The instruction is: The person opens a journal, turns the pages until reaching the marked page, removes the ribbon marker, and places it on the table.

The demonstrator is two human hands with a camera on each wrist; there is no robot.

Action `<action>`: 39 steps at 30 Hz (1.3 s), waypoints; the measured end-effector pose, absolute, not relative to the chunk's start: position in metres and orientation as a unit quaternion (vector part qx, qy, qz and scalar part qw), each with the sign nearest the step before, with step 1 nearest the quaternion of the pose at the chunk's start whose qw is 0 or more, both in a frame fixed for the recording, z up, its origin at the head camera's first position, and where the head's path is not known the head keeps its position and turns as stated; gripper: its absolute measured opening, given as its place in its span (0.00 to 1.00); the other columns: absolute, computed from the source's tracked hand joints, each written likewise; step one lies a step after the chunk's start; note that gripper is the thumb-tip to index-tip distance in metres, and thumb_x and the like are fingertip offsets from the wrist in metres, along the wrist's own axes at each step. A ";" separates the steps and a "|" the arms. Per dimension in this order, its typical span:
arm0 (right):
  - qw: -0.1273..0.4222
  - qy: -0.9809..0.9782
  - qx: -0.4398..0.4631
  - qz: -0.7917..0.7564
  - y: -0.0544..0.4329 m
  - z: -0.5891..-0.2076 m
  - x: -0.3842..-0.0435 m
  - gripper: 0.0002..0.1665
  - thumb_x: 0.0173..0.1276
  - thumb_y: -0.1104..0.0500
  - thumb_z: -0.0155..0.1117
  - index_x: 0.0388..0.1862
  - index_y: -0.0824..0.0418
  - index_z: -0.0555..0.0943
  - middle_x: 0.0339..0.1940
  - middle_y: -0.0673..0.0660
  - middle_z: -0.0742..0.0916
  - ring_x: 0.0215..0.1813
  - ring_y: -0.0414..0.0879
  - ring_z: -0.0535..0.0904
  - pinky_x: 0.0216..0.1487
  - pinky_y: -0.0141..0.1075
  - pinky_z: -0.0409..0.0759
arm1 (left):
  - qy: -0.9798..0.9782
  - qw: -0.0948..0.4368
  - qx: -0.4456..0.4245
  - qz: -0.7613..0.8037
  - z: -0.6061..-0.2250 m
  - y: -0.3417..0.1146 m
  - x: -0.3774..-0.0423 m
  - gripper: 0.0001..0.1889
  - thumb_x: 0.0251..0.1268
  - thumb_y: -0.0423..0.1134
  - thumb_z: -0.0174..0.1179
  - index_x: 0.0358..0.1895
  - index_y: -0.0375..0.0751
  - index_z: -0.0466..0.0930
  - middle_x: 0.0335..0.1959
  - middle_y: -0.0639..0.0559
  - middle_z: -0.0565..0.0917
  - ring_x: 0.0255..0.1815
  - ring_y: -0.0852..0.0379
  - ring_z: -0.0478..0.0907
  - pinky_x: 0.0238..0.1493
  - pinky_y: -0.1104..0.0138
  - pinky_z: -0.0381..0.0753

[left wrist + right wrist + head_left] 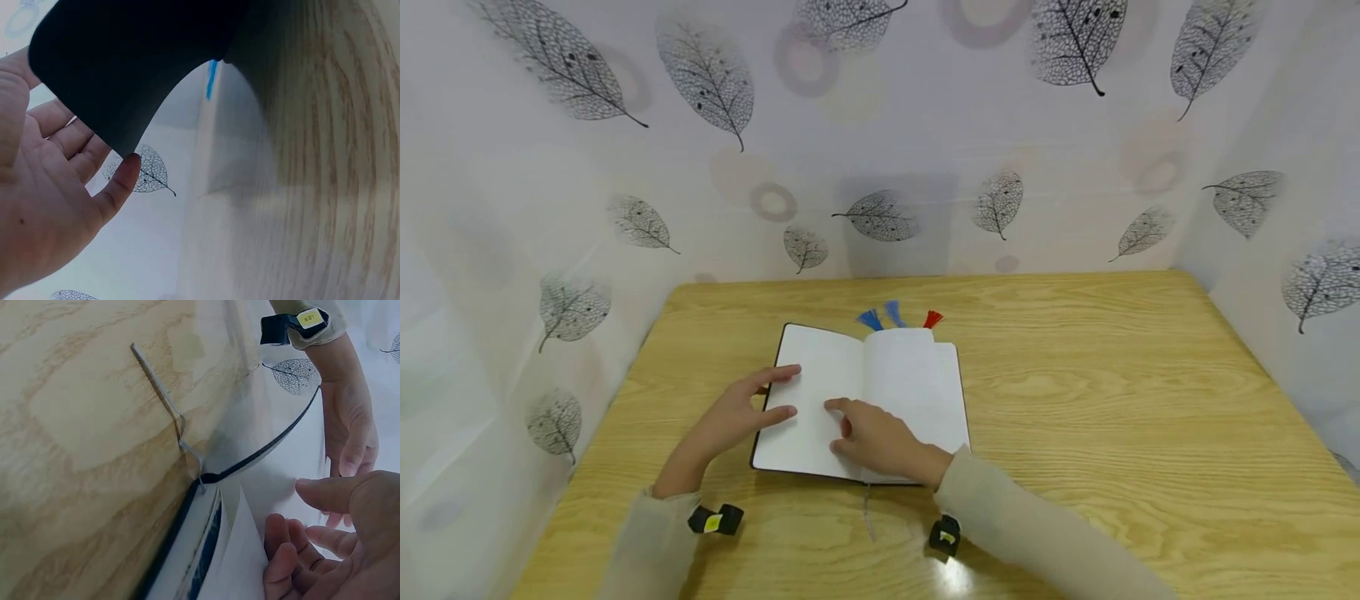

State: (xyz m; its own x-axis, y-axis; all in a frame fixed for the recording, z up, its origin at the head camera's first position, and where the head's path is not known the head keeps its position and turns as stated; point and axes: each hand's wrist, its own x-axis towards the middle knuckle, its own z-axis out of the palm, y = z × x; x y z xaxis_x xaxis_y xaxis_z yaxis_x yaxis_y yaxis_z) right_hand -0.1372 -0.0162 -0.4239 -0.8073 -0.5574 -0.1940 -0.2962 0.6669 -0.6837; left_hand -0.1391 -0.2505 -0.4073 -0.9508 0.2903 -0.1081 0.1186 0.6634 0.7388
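Note:
An open notebook [917,392] lies on the table, with blank white pages and a dark cover. My left hand [730,417] holds its left edge, with the thumb and a finger showing over the page. In the left wrist view the dark outside of the cover [131,69] is tilted up, the little finger at its corner. My right hand [880,437] reaches across the middle of the notebook, its index finger stretched out on the left page [820,358]. The other fingers of that hand are loosely curled with nothing between them, as the right wrist view shows.
Blue tassels [871,320] and a red tassel [933,318] stick out at the notebook's top edge. A thin grey ribbon [868,512] hangs from the bottom of the spine onto the wooden table [1112,400]. A leaf-patterned covering [925,150] rises behind and at both sides.

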 end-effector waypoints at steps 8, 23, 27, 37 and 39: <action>0.157 0.898 -0.245 -0.331 0.004 -0.414 -0.149 0.26 0.67 0.56 0.65 0.63 0.56 0.75 0.34 0.49 0.80 0.24 0.38 0.68 0.22 0.29 0.66 | 0.907 0.119 0.098 0.391 -0.412 -0.251 -0.139 0.33 0.61 0.47 0.66 0.69 0.47 0.68 0.71 0.44 0.68 0.65 0.40 0.67 0.62 0.44 0.68; 0.105 0.930 -0.201 -0.291 0.048 -0.401 -0.190 0.28 0.64 0.49 0.67 0.60 0.59 0.77 0.34 0.53 0.81 0.28 0.41 0.71 0.28 0.31 0.68 | 0.917 0.129 0.094 0.365 -0.419 -0.253 -0.139 0.32 0.60 0.45 0.67 0.68 0.44 0.69 0.71 0.40 0.65 0.65 0.38 0.67 0.62 0.44 0.67; 0.106 0.931 -0.197 -0.288 0.056 -0.401 -0.197 0.29 0.64 0.48 0.68 0.61 0.60 0.77 0.34 0.54 0.81 0.29 0.43 0.71 0.29 0.32 0.68 | 0.917 0.132 0.099 0.362 -0.419 -0.254 -0.139 0.33 0.60 0.44 0.67 0.68 0.43 0.69 0.71 0.40 0.65 0.65 0.37 0.67 0.62 0.44 0.68; 0.098 0.934 -0.196 -0.282 0.071 -0.402 -0.212 0.33 0.64 0.47 0.67 0.63 0.62 0.75 0.39 0.58 0.82 0.34 0.47 0.73 0.31 0.33 0.70 | 0.913 0.124 0.118 0.369 -0.422 -0.257 -0.136 0.34 0.59 0.42 0.68 0.68 0.39 0.68 0.72 0.40 0.65 0.68 0.37 0.65 0.63 0.44 0.67; 0.102 0.934 -0.198 -0.280 0.074 -0.402 -0.216 0.34 0.65 0.46 0.66 0.64 0.63 0.74 0.39 0.58 0.82 0.35 0.47 0.73 0.32 0.34 0.70 | 0.913 0.121 0.121 0.369 -0.422 -0.257 -0.136 0.34 0.58 0.42 0.68 0.68 0.38 0.68 0.72 0.40 0.64 0.68 0.37 0.65 0.63 0.44 0.67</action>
State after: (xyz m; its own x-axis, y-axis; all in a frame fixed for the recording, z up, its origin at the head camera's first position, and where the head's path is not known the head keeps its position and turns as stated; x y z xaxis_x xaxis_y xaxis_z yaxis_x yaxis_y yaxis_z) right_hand -0.2157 0.0735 -0.4022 -0.9012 -0.4261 -0.0787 -0.3122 0.7645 -0.5639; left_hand -0.1361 -0.2567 -0.4224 -0.9413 0.3109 -0.1312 0.1324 0.6978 0.7039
